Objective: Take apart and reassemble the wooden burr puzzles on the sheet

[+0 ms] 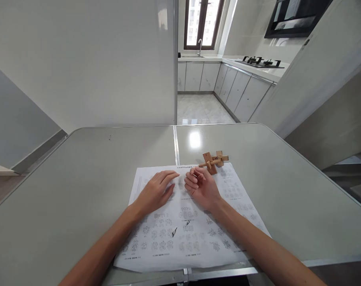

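Observation:
My left hand (pixel 158 190) lies palm down on a printed paper sheet (pixel 195 258), its fingers stretched toward the right and nothing in them. Facing it, my right hand (pixel 202 187) rests on the sheet with the palm turned inward. Its fingers are loosely curled, and I see nothing held in the hollow of the palm. Just beyond the right fingertips lie several interlocked wooden puzzle pieces (pixel 209 162), flat plates and rods crossed together at the sheet's far edge. Small line diagrams in rows cover the paper; two darker pen-like marks stand near its middle.
The pale table (pixel 79 190) has a metal seam (pixel 176 145) down its middle and a metal rim. Past it, a white wall panel (pixel 109 59) stands at left. A kitchen with white cabinets (pixel 195 75), a faucet (pixel 199 45) and a gas stove (pixel 259 62) is at right.

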`<control>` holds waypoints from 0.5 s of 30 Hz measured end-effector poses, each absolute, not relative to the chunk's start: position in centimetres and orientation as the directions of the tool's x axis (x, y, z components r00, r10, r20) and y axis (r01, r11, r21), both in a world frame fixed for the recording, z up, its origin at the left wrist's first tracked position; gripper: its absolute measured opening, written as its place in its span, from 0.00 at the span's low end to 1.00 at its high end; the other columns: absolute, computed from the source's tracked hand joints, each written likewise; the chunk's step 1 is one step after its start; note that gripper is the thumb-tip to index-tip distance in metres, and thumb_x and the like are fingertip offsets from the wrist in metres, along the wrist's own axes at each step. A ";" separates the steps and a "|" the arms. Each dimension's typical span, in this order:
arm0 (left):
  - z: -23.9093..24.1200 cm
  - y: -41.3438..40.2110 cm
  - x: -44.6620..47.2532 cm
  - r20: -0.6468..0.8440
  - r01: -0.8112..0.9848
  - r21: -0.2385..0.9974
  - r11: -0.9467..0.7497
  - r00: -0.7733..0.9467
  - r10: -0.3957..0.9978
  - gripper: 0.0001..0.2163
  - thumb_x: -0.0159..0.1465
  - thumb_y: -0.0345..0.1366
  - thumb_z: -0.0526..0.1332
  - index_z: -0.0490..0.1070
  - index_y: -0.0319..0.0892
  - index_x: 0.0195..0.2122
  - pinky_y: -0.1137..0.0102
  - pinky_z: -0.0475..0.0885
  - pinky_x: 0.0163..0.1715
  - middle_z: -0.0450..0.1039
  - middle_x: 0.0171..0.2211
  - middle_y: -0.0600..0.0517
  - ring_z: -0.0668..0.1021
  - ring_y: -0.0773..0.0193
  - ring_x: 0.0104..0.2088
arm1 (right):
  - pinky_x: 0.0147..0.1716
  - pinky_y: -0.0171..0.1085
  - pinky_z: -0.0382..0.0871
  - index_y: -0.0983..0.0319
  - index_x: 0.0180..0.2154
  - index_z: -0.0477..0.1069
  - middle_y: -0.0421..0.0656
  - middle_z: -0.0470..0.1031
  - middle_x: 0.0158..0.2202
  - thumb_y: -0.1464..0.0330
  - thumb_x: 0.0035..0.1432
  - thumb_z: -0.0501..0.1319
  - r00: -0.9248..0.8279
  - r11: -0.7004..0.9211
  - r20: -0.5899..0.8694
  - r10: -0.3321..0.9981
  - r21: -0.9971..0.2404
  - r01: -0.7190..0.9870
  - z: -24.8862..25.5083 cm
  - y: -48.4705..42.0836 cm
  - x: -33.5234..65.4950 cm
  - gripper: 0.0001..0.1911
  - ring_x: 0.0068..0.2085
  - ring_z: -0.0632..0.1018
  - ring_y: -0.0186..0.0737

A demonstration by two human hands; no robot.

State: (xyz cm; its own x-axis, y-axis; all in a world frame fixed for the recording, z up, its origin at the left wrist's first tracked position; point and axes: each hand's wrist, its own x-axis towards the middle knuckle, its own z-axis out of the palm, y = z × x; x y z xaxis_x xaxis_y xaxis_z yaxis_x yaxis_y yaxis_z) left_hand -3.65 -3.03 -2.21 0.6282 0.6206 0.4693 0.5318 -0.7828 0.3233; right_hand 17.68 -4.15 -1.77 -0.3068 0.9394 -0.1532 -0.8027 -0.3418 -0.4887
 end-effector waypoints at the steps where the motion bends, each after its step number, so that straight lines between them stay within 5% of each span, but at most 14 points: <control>1: -2.1 -3.0 -3.7 0.485 0.526 0.320 -0.788 0.624 0.613 0.18 0.74 0.29 0.56 0.65 0.47 0.64 0.55 0.78 0.53 0.76 0.57 0.44 0.80 0.54 0.54 | 0.19 0.30 0.57 0.60 0.25 0.68 0.33 0.57 0.20 0.65 0.59 0.70 -0.317 -0.339 -0.131 0.939 -0.502 -0.796 -1.8 -4.2 17.7 0.15 0.21 0.56 0.29; 4: -1.8 -3.0 -3.7 0.524 0.512 0.325 -0.795 0.602 0.602 0.16 0.74 0.28 0.55 0.68 0.47 0.61 0.60 0.79 0.48 0.78 0.53 0.46 0.81 0.57 0.50 | 0.19 0.31 0.52 0.59 0.21 0.61 0.31 0.51 0.19 0.66 0.61 0.68 -0.341 -0.332 -0.091 0.936 -0.550 -0.766 -2.0 -4.2 17.7 0.21 0.21 0.50 0.30; 7: -1.7 -3.2 -4.0 0.514 0.550 0.354 -0.757 0.561 0.648 0.13 0.74 0.29 0.54 0.68 0.46 0.57 0.68 0.76 0.35 0.77 0.44 0.48 0.79 0.64 0.35 | 0.20 0.31 0.52 0.59 0.22 0.55 0.31 0.50 0.21 0.66 0.61 0.69 -0.334 -0.309 -0.075 0.940 -0.604 -0.734 -2.1 -4.4 17.7 0.25 0.22 0.49 0.31; 11: -1.8 -3.4 -4.7 0.481 0.624 0.412 -0.664 0.470 0.740 0.04 0.70 0.34 0.59 0.63 0.45 0.44 0.73 0.62 0.21 0.65 0.28 0.60 0.64 0.71 0.19 | 0.20 0.32 0.50 0.58 0.23 0.52 0.31 0.50 0.22 0.67 0.59 0.71 -0.322 -0.278 -0.058 0.945 -0.662 -0.696 -2.0 -4.5 17.7 0.27 0.23 0.49 0.30; 15: -2.4 -3.2 -5.2 0.509 0.626 0.360 -0.692 0.490 0.708 0.12 0.68 0.28 0.56 0.54 0.46 0.30 0.72 0.55 0.22 0.55 0.22 0.62 0.56 0.71 0.19 | 0.20 0.34 0.44 0.57 0.22 0.47 0.29 0.46 0.21 0.67 0.56 0.74 -0.323 -0.233 -0.027 0.946 -0.752 -0.617 -1.9 -4.6 17.9 0.32 0.22 0.45 0.29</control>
